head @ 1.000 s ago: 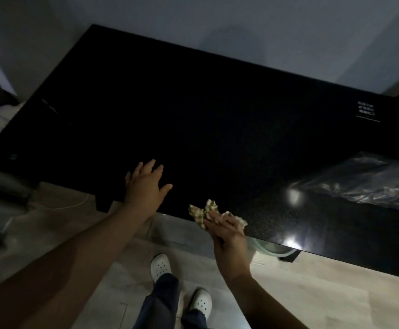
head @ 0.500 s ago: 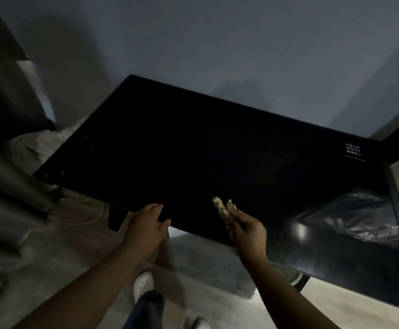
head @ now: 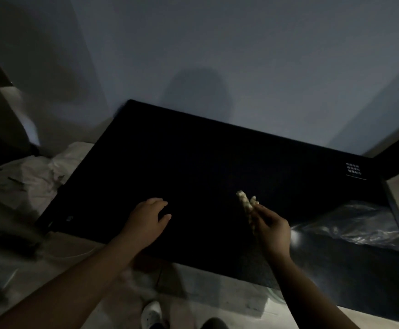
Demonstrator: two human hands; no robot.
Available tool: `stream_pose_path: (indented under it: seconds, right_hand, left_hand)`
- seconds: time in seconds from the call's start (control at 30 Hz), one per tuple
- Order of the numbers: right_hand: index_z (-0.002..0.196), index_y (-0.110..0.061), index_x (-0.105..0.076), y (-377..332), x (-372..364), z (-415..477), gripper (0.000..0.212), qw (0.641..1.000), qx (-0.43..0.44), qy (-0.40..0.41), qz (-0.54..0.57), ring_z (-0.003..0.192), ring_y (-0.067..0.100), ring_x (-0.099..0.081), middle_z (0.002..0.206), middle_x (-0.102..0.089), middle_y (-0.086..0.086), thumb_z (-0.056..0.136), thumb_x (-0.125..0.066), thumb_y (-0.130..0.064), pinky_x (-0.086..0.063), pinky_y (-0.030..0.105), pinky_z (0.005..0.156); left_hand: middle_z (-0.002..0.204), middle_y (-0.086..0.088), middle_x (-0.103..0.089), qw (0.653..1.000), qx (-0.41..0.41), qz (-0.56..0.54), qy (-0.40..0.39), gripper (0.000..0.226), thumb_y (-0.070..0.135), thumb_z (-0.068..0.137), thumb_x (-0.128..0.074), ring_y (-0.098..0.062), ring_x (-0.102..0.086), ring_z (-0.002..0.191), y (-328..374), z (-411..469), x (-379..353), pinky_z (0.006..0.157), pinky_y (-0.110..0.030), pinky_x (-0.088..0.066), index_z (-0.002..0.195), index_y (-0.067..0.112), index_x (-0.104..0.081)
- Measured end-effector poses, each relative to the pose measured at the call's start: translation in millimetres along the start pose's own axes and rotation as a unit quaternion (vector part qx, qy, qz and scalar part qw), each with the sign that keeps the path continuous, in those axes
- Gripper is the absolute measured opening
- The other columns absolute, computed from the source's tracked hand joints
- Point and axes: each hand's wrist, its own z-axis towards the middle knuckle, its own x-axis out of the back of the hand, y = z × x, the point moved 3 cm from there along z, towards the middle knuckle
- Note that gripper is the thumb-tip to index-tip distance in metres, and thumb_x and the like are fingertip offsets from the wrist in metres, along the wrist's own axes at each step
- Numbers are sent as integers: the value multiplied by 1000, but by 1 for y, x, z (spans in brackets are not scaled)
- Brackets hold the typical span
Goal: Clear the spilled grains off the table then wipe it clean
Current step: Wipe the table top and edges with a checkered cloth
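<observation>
A black glossy table (head: 217, 167) fills the middle of the head view. My right hand (head: 271, 230) is above its near part, shut on a small crumpled pale checked cloth (head: 246, 201) that sticks up from my fingers. My left hand (head: 146, 222) rests open near the table's front edge, fingers apart and curled down on the surface. In this dim light I cannot make out any grains on the dark top.
A crinkled clear plastic bag (head: 360, 224) lies on the table's right part. White lettering (head: 354, 172) marks the far right corner. A white bag (head: 27, 181) sits on the floor at left. A grey wall stands behind the table. My white shoe (head: 151, 314) shows below.
My view has tilted up, showing more wall. My right hand has lifted the cloth from the table's front edge and moved it further over the surface. My left hand has stayed near the edge.
</observation>
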Motion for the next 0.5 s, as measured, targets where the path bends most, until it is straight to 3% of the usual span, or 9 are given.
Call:
stream_pose_path:
  seconds: [0.1, 0.33, 0.4, 0.5]
  right_hand:
    - [115, -18, -69, -11, -8, 11, 27, 1000, -8, -7, 4, 103, 12, -66, 111, -70, -3, 89, -66, -14, -54, 34, 92]
    - [114, -21, -69, -18, -22, 75, 26, 999, -13, -41, 3, 93, 1, -67, 105, -71, -9, 89, -66, -15, -56, 18, 78]
    - [112, -21, -70, -23, -26, 100, 25, 999, -7, -37, 3, 92, -5, -65, 100, -69, -17, 88, -67, -17, -54, 17, 82]
    - [113, -17, -70, -23, -30, 146, 25, 1000, -1, -19, -7, 95, -3, -63, 97, -67, -16, 88, -68, -18, -52, 20, 88]
  left_hand:
    - [148, -3, -37, 1000, 0, -3, -24, 50, 33, 96, -51, -21, -35, 135, -4, 16, 5, 109, -30, -31, 141, 14, -43]
    - [148, -3, -36, 997, -11, -16, -74, 53, 32, 95, -54, -20, -34, 134, 0, 63, 12, 110, -30, -31, 142, 13, -40]
    - [149, -2, -34, 996, -4, -7, -84, 54, 34, 95, -52, -20, -32, 135, 3, 80, 14, 110, -30, -30, 143, 15, -38]
    - [150, 0, -33, 995, 7, 7, -97, 54, 37, 96, -51, -19, -31, 136, 8, 110, 14, 110, -29, -29, 144, 17, -37]
